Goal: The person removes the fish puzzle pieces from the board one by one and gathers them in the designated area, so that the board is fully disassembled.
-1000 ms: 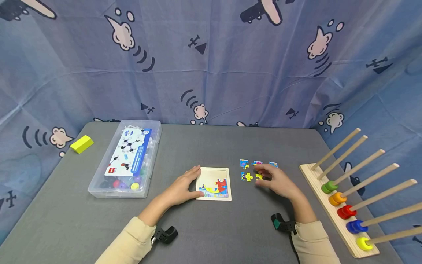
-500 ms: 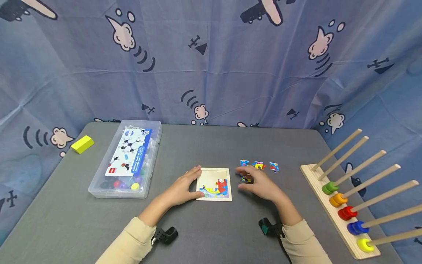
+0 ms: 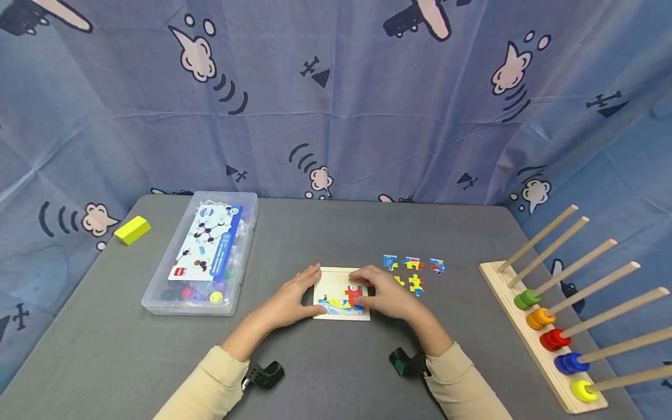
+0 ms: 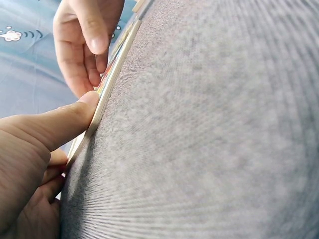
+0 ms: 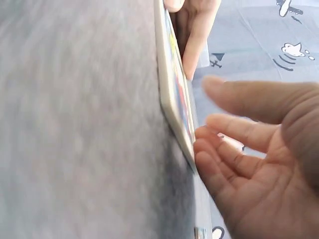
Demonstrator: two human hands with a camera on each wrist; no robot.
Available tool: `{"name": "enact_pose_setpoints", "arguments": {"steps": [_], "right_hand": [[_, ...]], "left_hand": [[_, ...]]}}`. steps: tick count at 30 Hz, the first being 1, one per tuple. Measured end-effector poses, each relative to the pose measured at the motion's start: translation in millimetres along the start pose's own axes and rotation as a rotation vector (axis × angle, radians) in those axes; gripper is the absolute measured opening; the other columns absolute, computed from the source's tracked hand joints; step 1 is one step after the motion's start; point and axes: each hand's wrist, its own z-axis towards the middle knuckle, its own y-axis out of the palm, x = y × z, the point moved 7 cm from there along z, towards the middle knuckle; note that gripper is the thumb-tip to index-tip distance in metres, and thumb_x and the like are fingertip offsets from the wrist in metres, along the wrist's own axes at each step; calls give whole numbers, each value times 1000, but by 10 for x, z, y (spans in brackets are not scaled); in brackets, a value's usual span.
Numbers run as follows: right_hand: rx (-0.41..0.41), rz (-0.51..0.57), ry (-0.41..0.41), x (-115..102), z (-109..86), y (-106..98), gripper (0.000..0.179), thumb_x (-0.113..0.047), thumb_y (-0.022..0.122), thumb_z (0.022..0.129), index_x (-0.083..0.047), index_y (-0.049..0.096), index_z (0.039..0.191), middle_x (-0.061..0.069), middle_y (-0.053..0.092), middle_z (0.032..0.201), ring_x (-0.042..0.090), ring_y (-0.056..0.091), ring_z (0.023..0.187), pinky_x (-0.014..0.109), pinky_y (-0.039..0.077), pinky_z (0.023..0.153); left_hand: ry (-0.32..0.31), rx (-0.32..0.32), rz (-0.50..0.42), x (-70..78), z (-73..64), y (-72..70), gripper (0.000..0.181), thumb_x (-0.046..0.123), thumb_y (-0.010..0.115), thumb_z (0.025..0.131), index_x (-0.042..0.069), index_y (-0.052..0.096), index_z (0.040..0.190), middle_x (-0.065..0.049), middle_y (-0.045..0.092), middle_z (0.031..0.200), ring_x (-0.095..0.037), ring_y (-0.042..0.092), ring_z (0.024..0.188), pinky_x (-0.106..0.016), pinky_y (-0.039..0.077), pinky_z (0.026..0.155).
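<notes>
A square wooden puzzle tray (image 3: 342, 318) lies on the grey table, with joined picture pieces (image 3: 336, 306) along its lower part. The left hand (image 3: 287, 298) grips its left side: the thumb rests on the near left corner and the other fingers reach along the far left edge. Over the tray's right side, the right hand (image 3: 385, 293) has its thumb and fingers apart near a red puzzle piece (image 3: 352, 293). No piece shows between them in the right wrist view, where the right hand's fingertips (image 5: 200, 144) are by the tray's edge (image 5: 174, 119).
Several loose puzzle pieces (image 3: 413, 263) lie to the right of the tray, one partly hidden by the right hand. A clear plastic case (image 3: 202, 256) and a yellow block (image 3: 133, 230) lie at the left. A wooden peg stand (image 3: 546, 335) with coloured rings is at the right.
The right hand has moved left from above the loose pieces to the tray's right side, uncovering several pieces. The left hand has stayed on the tray.
</notes>
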Motion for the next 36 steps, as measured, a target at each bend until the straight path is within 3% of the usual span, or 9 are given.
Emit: {"name": "enact_pose_setpoints", "arguments": {"steps": [7,22,36], "right_hand": [[17,-107,-23,-17,18,58,30,-8,74,79,-6,68,109,7,57,119,24,54,110,42,48,92],[35,-83,29,-23,2,72,29,-5,75,78,-11,63,104,6,54,114,22,47,107,42,45,91],[65,-83,-24,-29,-14,40,30,-5,74,78,-9,66,106,2,59,101,16,50,89,28,45,77]], "left_hand": [[-5,2,-14,-6,5,8,80,30,74,82,-1,34,145,-13,27,155,-31,23,144,-51,24,115],[49,-36,48,48,5,15,74,31,70,86,-3,38,143,-15,27,155,-31,20,145,-48,20,117],[46,-33,34,41,3,17,75,30,70,86,-4,36,143,-15,26,155,-31,20,145,-48,17,118]]}}
